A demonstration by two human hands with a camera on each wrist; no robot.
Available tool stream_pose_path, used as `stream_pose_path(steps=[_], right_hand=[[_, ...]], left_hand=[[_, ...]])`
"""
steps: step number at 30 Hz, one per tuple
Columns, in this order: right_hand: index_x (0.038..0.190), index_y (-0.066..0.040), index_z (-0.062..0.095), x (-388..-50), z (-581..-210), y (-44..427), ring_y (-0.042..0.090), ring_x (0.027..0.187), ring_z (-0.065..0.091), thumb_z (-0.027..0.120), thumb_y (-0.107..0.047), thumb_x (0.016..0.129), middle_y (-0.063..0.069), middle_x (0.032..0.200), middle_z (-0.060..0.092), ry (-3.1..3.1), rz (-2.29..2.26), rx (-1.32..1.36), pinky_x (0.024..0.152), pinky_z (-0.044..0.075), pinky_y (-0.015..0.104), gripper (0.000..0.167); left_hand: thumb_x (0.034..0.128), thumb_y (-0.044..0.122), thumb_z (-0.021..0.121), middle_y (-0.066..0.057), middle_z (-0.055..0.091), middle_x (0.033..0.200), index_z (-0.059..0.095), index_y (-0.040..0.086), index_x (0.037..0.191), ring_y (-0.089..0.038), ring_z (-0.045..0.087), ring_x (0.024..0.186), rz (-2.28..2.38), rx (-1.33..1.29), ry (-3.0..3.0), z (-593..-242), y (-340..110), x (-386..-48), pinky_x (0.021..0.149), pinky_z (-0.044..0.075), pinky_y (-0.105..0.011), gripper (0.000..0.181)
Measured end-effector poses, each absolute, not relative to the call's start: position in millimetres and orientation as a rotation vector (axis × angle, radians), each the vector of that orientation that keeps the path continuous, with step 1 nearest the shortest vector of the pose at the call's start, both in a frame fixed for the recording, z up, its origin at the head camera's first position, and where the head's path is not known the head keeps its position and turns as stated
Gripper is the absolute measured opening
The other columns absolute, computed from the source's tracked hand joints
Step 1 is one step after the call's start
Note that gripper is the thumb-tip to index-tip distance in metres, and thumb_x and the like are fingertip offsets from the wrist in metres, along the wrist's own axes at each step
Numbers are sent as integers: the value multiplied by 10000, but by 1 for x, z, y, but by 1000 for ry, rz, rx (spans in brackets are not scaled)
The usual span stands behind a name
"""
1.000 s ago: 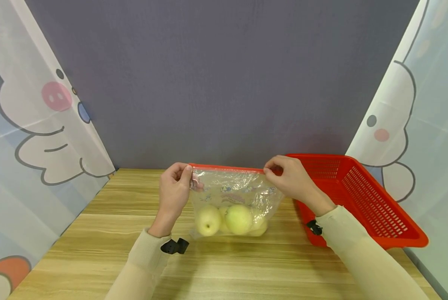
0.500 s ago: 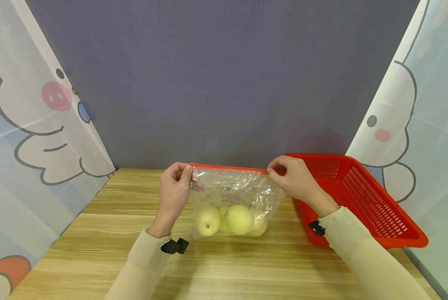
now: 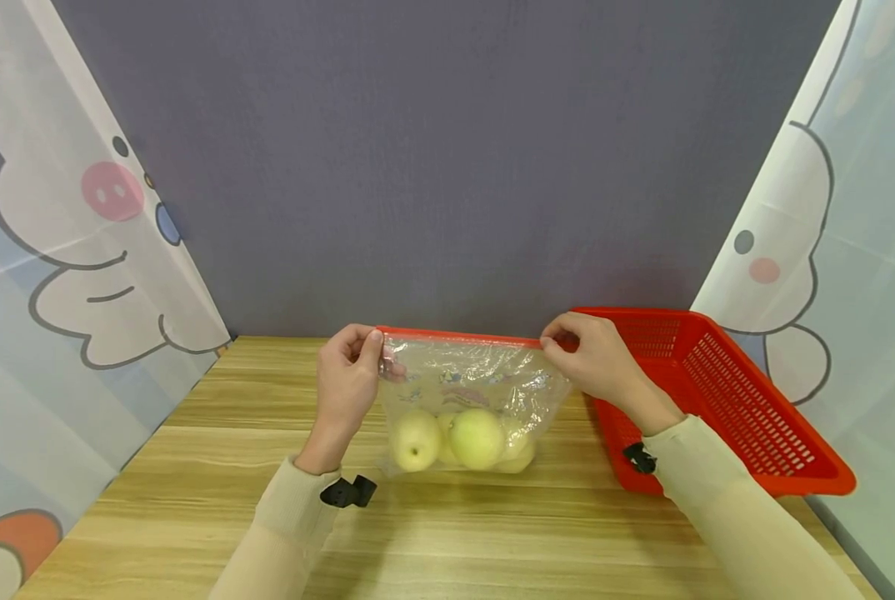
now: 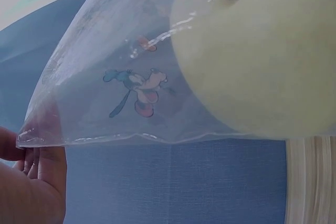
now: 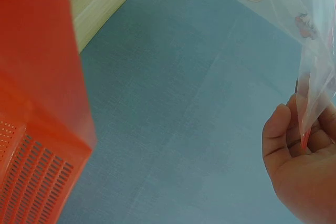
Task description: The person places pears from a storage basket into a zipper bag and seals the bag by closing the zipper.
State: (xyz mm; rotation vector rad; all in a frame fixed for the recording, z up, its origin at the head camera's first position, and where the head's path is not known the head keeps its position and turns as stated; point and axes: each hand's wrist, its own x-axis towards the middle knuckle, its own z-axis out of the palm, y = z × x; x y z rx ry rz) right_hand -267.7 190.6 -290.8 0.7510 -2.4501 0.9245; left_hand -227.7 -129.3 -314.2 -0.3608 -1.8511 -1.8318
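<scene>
A clear printed zip bag [image 3: 462, 375] with a red top strip stands upright on the table, several pale yellow-green apples [image 3: 477, 439] lying in its bottom. At the strip's left end my left hand [image 3: 347, 379] pinches the bag's corner between thumb and fingers. My right hand [image 3: 593, 354] pinches the red strip near its right end. In the left wrist view, one apple [image 4: 257, 51] bulges close behind the bag's printed film [image 4: 131, 93]. The right wrist view has the tip of the red strip [image 5: 305, 137] among the right hand's [image 5: 302, 156] curled fingers.
To the right, a red perforated plastic basket [image 3: 717, 400] stands on the wood-grain table [image 3: 447, 542], close by the right forearm. A dark grey panel [image 3: 447, 167] rises behind the table. Cartoon-printed curtains [image 3: 65, 208] hang at both sides.
My right hand has slid a little to the right along the red strip, toward the bag's right corner. The left hand, the bag and the apples stay practically where they were.
</scene>
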Motion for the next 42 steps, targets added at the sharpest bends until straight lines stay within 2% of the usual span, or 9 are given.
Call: stream_pose_path(steps=[9, 21, 30, 37, 42], right_hand=[[906, -77, 743, -266, -290, 195, 198, 812, 599, 653, -52, 914, 29, 884, 711, -2435, 900, 746, 773, 509, 436, 94], [903, -97, 741, -264, -291, 202, 189, 818, 597, 657, -59, 913, 8, 870, 706, -2443, 869, 717, 784, 496, 407, 93], [900, -91, 742, -264, -290, 205, 193, 807, 596, 661, -53, 907, 14, 862, 704, -2444, 846, 712, 774, 505, 409, 90], [913, -85, 746, -263, -290, 209, 196, 806, 597, 660, -48, 908, 20, 871, 703, -2447, 836, 704, 767, 512, 413, 94], [912, -80, 745, -264, -291, 211, 199, 792, 591, 660, -42, 903, 27, 873, 704, -2442, 827, 706, 747, 511, 404, 93]], left_hand=[[1043, 22, 526, -193, 610, 758, 621, -70, 934, -190, 701, 570, -1841, -346, -1860, -313, -129, -227, 573, 605, -417, 172], [1044, 24, 525, -188, 612, 757, 616, -107, 956, -181, 698, 569, -1838, -334, -1870, -313, -130, -227, 570, 603, -409, 181], [1042, 18, 524, -201, 611, 756, 630, -57, 943, -195, 695, 567, -1843, -344, -1864, -313, -130, -227, 564, 602, -413, 163], [1046, 32, 527, -198, 611, 766, 608, -124, 982, -184, 698, 575, -1834, -349, -1874, -313, -130, -228, 569, 602, -403, 187], [1046, 34, 529, -185, 606, 757, 620, -77, 958, -189, 698, 576, -1843, -341, -1872, -314, -131, -228, 578, 604, -410, 168]])
